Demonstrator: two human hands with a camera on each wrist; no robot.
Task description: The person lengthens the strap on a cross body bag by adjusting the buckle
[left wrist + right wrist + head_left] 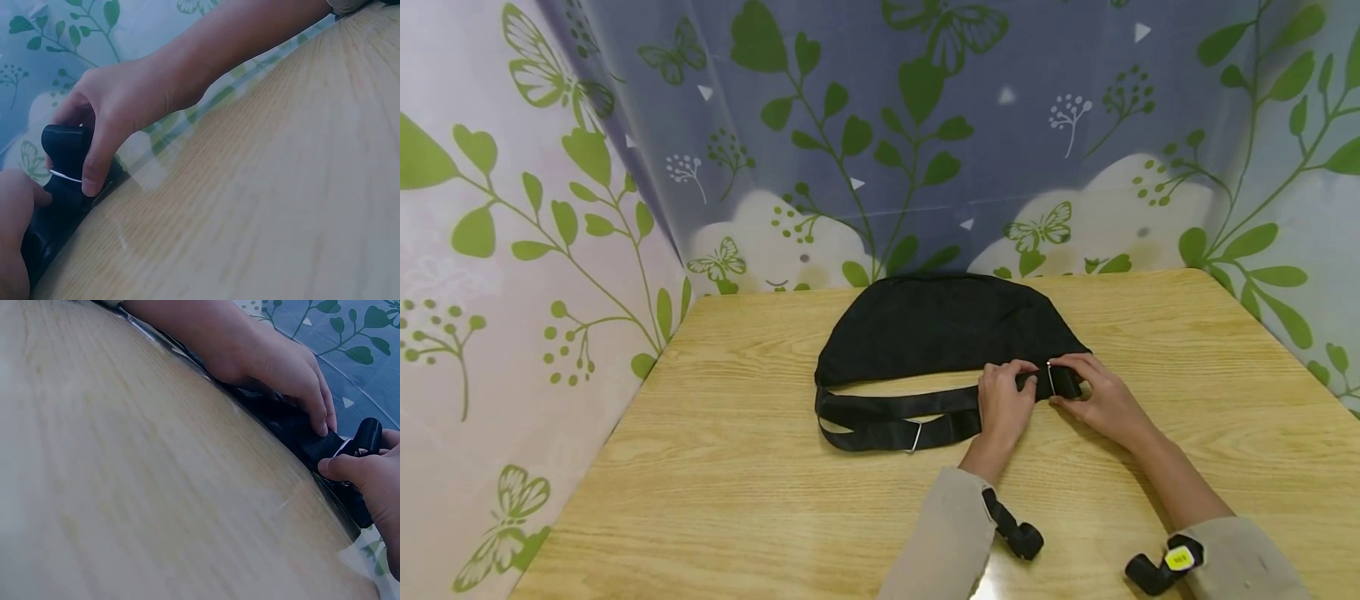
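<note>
A black waist bag [932, 325] lies flat on the wooden table, its black webbing strap [880, 407] doubled along the near side. My left hand [1006, 407] grips the strap just left of a thin metal slider buckle [1051, 379]. At that buckle, my right hand [1105, 404] pinches a raised loop of strap between thumb and fingers. The left wrist view shows the loop [62, 147] standing above the buckle, with the right thumb against its side. In the right wrist view the left fingers [319, 415] bear on the strap. A second metal slider [916, 437] sits farther left on the strap.
The wooden table [715, 483] reaches back to a patterned cloth backdrop [865, 125], with more printed cloth at both sides. Black bands hang from both sleeves, the left one [1021, 537] over the table and the right one [1150, 573] with a yellow tag.
</note>
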